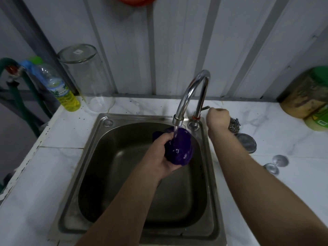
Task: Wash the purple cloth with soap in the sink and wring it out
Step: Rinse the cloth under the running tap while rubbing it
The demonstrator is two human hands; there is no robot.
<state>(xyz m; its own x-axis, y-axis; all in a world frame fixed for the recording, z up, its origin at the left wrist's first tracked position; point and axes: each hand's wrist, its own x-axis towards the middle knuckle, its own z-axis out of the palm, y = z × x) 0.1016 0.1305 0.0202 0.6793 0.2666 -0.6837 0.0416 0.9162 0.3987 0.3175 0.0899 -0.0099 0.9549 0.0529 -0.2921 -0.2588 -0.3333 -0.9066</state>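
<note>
- Purple cloth [179, 148]: bunched into a wet wad, held above the sink basin toward its back R side, directly under the tap spout w/ water running onto it.
- Left hand [162, 155]: fingers & thumb curled round the cloth from its L/lower side, gripping it; palm faces up-right, forearm comes in from bottom centre of view.
- Water stream [175, 134]: falls from the spout end onto top of the cloth, just beside the L hand's fingers.
- Tap [192, 93]: chrome gooseneck, base at back R corner of the sink, spout arcs fwd & left over the basin.
- Right hand [217, 118]: fingers curled at the tap's small lever [205, 108], which sticks out to the R of the tap stem; looks to be gripping it, fingertips hidden from here.
- Sink [99, 150]: steel, single basin set in a white marble-look counter [284, 121].
- Steel scourer [234, 126]: on counter just behind the R wrist, partly hidden by it.
- Round metal lid [247, 142]: flat on counter R of sink, beside R forearm.
- Metal sink plug [276, 164]: lying on its side further fwd on R counter.
- Big clear glass jar [85, 77]: upside down at back L of counter.
- Plastic bottle [60, 87] w/ yellow liquid: leaning at far L, near the jar.
- Green-lidded jar [308, 93]: tilted at far R edge, contents unclear.
</note>
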